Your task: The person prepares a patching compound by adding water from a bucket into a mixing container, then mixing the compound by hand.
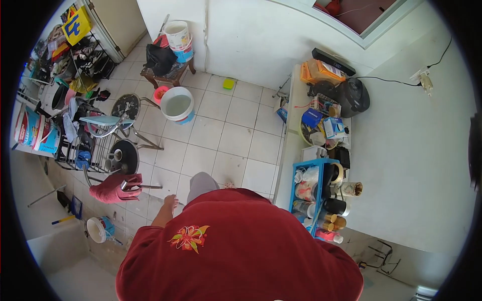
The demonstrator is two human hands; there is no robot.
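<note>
I look down over my red shirt [236, 251] with its embroidered flower. My left hand [171, 203] hangs by my grey-trousered knee [201, 183], above the tiled floor. Its fingers look curled, and I cannot tell whether they hold anything. A dark red cloth [115, 189] draped on a metal rack is the nearest thing to that hand, a little to its left. My right hand is hidden from view.
A white bucket of water [176, 104] stands on the white tiled floor [226, 135]. Behind it is a wooden stool [168, 75] with a black bag. Cluttered racks [95, 145] line the left. At right, a white shelf [291, 130] carries a blue crate [314, 195] of containers.
</note>
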